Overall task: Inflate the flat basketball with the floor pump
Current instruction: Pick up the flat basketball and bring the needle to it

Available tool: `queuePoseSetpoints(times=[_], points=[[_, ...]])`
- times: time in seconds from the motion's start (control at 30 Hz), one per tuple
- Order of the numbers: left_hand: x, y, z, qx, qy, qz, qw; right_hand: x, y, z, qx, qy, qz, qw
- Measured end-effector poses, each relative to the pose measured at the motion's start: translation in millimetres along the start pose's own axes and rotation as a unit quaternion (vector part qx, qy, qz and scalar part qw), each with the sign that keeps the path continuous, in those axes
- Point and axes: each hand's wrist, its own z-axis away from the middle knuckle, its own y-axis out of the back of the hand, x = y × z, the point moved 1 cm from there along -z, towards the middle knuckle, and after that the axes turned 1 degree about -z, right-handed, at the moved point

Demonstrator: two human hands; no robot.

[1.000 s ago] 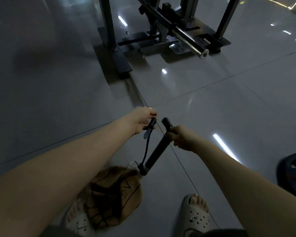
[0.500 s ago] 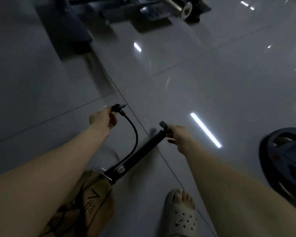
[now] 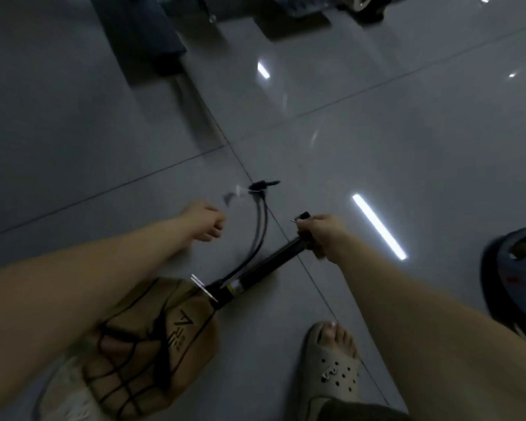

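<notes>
Two grips: right hand [image 3: 322, 235] clasps pump [image 3: 264, 268]; left hand [image 3: 204, 221] curled, hold unclear, near blurred hose [image 3: 260, 226].

From where I stand I count two hands, the left hand [image 3: 205, 221] and the right hand [image 3: 322, 235], one floor pump [image 3: 264, 268] with one black hose [image 3: 260, 226], and one flat basketball [image 3: 152, 344]. There are two pale sandals, the right sandal [image 3: 334, 369] and the half-hidden left sandal [image 3: 64, 399], and one weight plate [image 3: 513, 278].
</notes>
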Motion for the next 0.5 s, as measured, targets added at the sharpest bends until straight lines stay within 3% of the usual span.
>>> queuePoseSetpoints(times=[0.07, 0.13, 0.2, 0.23, 0.3, 0.4, 0.5], points=[[-8, 12, 30, -0.061, -0.062, -0.246, 0.965, -10, -24, 11, -0.033, 0.034, 0.038, 0.998], [-24, 25, 58, -0.099, -0.105, -0.455, 0.878, -13, -58, 27, -0.076, 0.071, 0.103, 0.989], [-53, 44, 81, -0.104, -0.110, -0.577, 0.803, -8, -99, 45, -0.124, 0.101, 0.163, 0.974], [-69, 53, 85, -0.095, -0.105, -0.604, 0.785, -2, -117, 53, -0.145, 0.111, 0.187, 0.965], [-99, 68, 87, -0.078, -0.094, -0.597, 0.793, 14, -148, 61, -0.175, 0.124, 0.227, 0.950], [-133, 77, 81, -0.084, -0.077, -0.530, 0.840, 41, -171, 58, -0.194, 0.122, 0.292, 0.929], [-157, 68, 74, -0.103, -0.096, -0.517, 0.845, 60, -176, 55, -0.197, 0.102, 0.303, 0.927]])
